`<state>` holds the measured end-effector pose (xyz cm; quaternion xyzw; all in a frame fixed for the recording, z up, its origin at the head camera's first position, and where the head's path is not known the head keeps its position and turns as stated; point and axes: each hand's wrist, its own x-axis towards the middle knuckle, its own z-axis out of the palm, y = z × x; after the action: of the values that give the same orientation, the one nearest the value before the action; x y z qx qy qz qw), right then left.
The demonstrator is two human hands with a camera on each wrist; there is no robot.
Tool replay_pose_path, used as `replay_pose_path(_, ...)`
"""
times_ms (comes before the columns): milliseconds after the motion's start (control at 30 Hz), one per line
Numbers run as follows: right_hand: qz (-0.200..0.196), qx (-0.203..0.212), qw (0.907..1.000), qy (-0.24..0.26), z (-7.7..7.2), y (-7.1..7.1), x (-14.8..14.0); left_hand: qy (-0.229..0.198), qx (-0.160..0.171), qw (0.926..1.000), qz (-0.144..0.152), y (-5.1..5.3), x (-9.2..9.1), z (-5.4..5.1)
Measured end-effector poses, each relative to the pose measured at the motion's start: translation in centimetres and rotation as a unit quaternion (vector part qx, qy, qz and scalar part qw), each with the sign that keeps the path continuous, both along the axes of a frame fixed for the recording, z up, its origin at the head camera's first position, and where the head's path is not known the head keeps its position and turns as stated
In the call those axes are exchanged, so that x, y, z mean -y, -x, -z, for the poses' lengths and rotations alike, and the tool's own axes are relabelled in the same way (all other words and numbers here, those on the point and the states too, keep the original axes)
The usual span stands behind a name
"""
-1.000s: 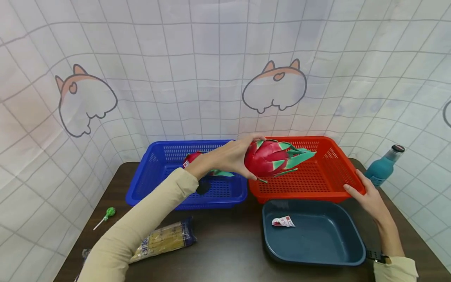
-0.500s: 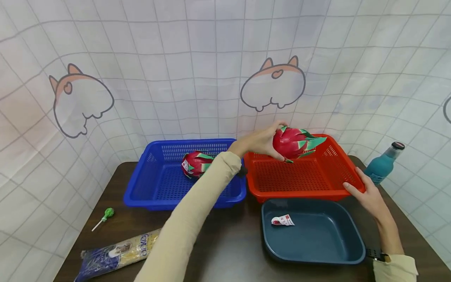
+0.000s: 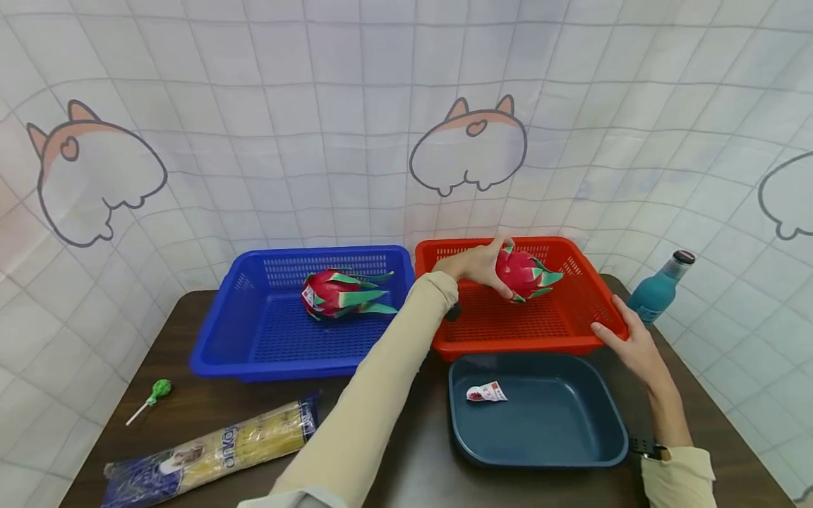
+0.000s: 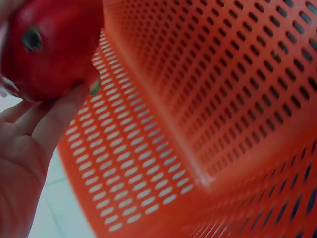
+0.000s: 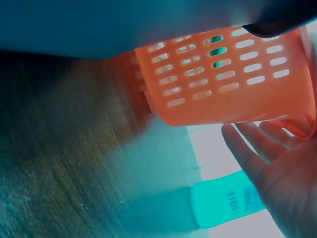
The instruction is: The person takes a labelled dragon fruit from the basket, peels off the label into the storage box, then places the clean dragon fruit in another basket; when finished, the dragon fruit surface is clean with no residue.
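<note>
In the head view, the left hand (image 3: 488, 268) grips a red dragon fruit (image 3: 522, 274) with green leaf tips, inside the outline of the red basket (image 3: 508, 346). The left wrist view has this fruit (image 4: 59, 44) held by the hand (image 4: 29, 139) beside the basket's perforated wall (image 4: 233, 64). At the basket's right front corner, the right hand (image 3: 635, 351) holds the rim between thumb and fingers. Its fingers lie along the basket's outer side (image 5: 223, 104) in the right wrist view. Whether the fruit touches the basket floor, I cannot tell.
A second dragon fruit (image 3: 336, 293) lies in the blue basket (image 3: 273, 370). The dark blue tray (image 3: 540, 423) holds a small packet (image 3: 486, 392). A teal bottle (image 3: 657, 291) is behind the right hand. At left are a green lollipop (image 3: 161, 389) and a pasta bag (image 3: 222, 451).
The left hand has carried the dragon fruit from between the baskets to the right and down into the red basket. The right hand keeps its hold on the rim. The head view has shifted slightly.
</note>
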<state>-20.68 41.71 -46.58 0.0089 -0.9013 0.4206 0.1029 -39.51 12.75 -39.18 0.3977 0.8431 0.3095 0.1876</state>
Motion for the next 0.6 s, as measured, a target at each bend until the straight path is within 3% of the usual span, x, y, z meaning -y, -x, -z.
replay_pose_path(300,0.004,0.005,1.0000,0.004,-0.3,0.0,0.3,0.008,0.016,0.9998,-0.008,0.4,-0.4,3.0)
replay_pose_path(600,0.017,0.018,0.9996,-0.016,0.0,-0.1,0.1,0.034,-0.005,0.9993,-0.016,0.7,0.9,3.8)
